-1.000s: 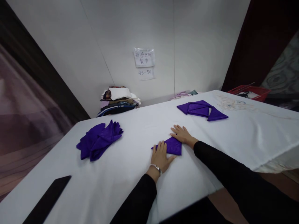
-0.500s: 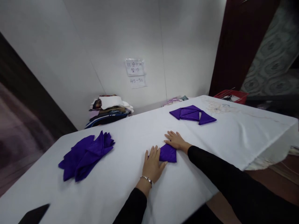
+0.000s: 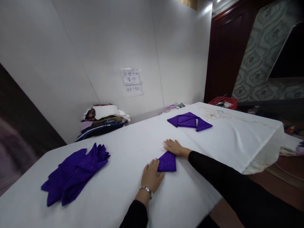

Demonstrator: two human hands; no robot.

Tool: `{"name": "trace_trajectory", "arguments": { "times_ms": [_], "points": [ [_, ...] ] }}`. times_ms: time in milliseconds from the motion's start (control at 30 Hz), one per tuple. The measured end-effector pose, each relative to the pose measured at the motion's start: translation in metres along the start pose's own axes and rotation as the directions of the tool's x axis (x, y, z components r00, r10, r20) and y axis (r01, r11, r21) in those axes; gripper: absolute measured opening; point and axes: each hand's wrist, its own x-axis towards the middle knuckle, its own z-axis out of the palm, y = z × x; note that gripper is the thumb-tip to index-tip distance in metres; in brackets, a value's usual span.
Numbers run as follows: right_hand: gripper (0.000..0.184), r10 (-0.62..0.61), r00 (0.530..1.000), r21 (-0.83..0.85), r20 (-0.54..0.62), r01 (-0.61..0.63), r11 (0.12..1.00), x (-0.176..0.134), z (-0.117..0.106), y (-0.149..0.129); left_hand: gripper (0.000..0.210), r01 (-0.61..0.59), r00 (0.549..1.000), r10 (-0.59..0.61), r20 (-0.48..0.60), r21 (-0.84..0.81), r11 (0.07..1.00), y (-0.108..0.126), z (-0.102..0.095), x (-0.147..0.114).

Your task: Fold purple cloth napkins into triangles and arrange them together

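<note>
A purple cloth napkin, folded into a small triangle-like shape, lies flat between my hands on the white-covered table. My left hand rests with fingers stretched over its left corner, hiding that part. Across its top corner lies my right hand, flat with fingers extended. Farther back are folded purple napkins, set side by side with pointed ends outward. To the left is a loose, crumpled pile of purple napkins.
Folded clothes are stacked by the wall behind the table's far edge. A red basket stands at the far right corner. Paper signs hang on the white wall. The tablecloth drapes over the right edge.
The camera view has tilted up and shifted slightly right. Both hands stay on the napkin, and slightly more of it shows beside my left hand.
</note>
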Motion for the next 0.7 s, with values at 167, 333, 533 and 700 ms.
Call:
{"name": "trace_trajectory", "arguments": {
  "times_ms": [167, 333, 533, 700],
  "points": [
    [0.055, -0.184, 0.962, 0.162, -0.203, 0.219, 0.962, -0.027, -0.004, 0.014, 0.055, -0.009, 0.999, 0.008, -0.031, -0.030, 1.000, 0.001, -0.001, -0.001],
    [0.052, -0.413, 0.909, 0.070, -0.056, 0.417, 0.906, -0.052, -0.006, 0.019, 0.050, -0.010, 0.998, 0.006, -0.056, -0.070, 0.997, -0.001, 0.000, 0.002],
    [0.056, -0.414, 0.909, 0.101, -0.039, 0.416, 0.904, -0.060, -0.017, 0.005, 0.032, 0.000, 0.996, -0.029, -0.081, -0.343, 0.939, -0.013, -0.017, 0.016],
    [0.030, -0.197, 0.967, 0.353, -0.160, 0.243, 0.904, -0.054, -0.010, -0.008, 0.044, 0.110, 0.985, -0.164, -0.060, -0.517, 0.849, -0.026, -0.037, 0.028]
  ]
}}
